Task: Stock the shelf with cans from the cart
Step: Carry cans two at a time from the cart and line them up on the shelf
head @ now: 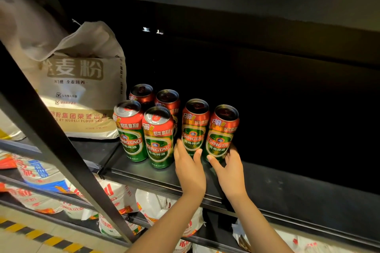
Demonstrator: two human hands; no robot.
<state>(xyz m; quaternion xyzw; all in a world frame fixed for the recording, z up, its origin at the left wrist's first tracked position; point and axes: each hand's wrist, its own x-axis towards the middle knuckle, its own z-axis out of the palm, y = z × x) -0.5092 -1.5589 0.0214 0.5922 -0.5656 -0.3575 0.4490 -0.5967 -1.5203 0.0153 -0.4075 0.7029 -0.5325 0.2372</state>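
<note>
Several red-and-green Tsingtao beer cans stand upright on the black shelf (144, 172). Two stand at the front left (158, 139), and two more show behind them (167, 98). My left hand (190, 167) grips the lower part of one can (194, 127), fingers on its left side and thumb on its right. My right hand (228, 166) grips the base of the rightmost can (223, 131), thumb in front and fingers round its right side. Both cans stand on the shelf, side by side. The cart is out of view.
A large beige flour sack (82, 88) stands on the shelf left of the cans. A black diagonal frame bar (61, 146) crosses the left foreground. Bagged goods (115, 197) lie on the lower shelf. The shelf right of the cans is dark and bare. Hazard tape (30, 234) marks the floor.
</note>
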